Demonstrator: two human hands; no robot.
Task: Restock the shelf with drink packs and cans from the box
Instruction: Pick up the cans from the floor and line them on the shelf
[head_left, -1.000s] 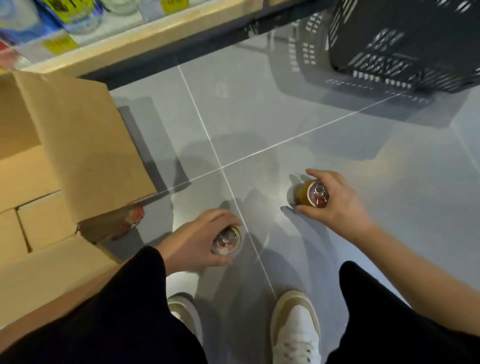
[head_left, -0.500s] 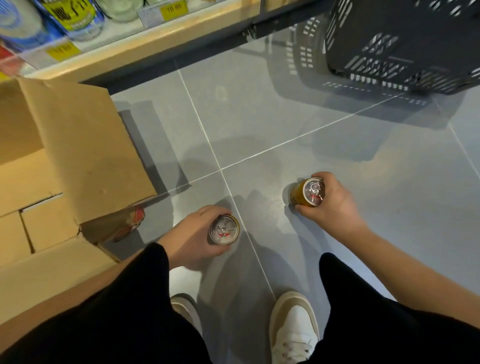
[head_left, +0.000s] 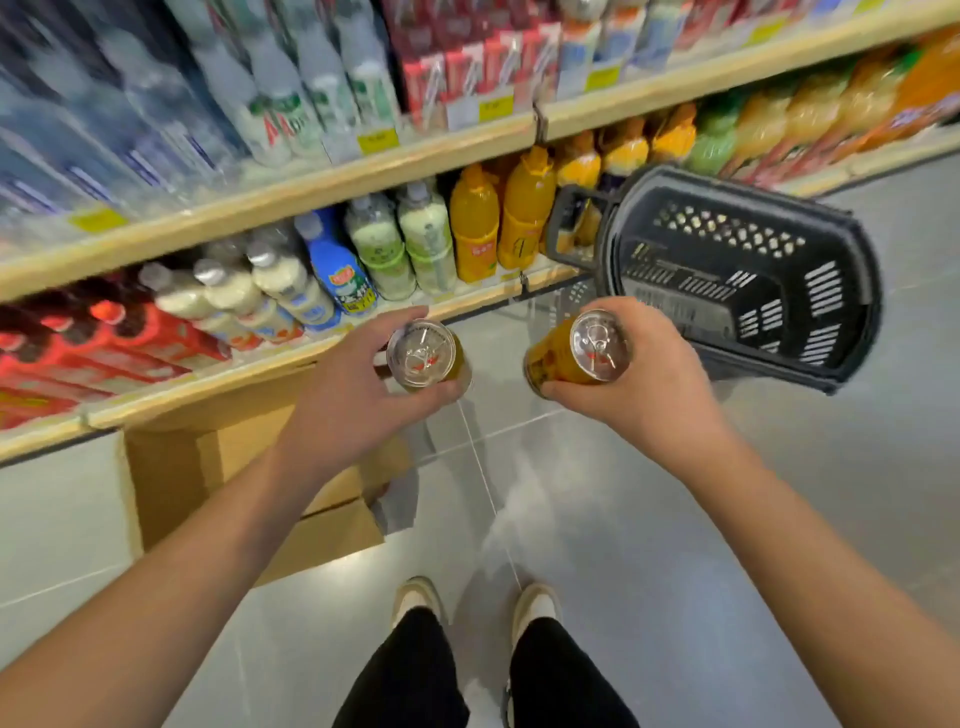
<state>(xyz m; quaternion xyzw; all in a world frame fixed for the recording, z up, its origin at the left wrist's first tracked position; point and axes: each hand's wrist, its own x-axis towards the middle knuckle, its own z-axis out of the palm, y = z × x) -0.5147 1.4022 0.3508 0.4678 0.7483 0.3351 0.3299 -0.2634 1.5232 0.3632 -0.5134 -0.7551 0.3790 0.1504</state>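
- Both my hands have come up from near the floor tiles to shelf height since a moment ago, each bringing its can along, and the view now takes in the shelves rather than mostly floor.
- Wooden-edged store shelves run across the top, packed with blurred water bottles, red cartons, and orange and pale green drink bottles.
- An open brown cardboard box sits on the grey tile floor below my left forearm, against the lowest shelf.
- A black plastic perforated shopping basket rests on the floor to the right, beyond my right hand.
- My left hand is wrapped around a yellow drink can with a silver top, upright, in front of the lowest shelf edge.
- My right hand grips a second orange-yellow can, tilted leftward, near the first but not touching it.
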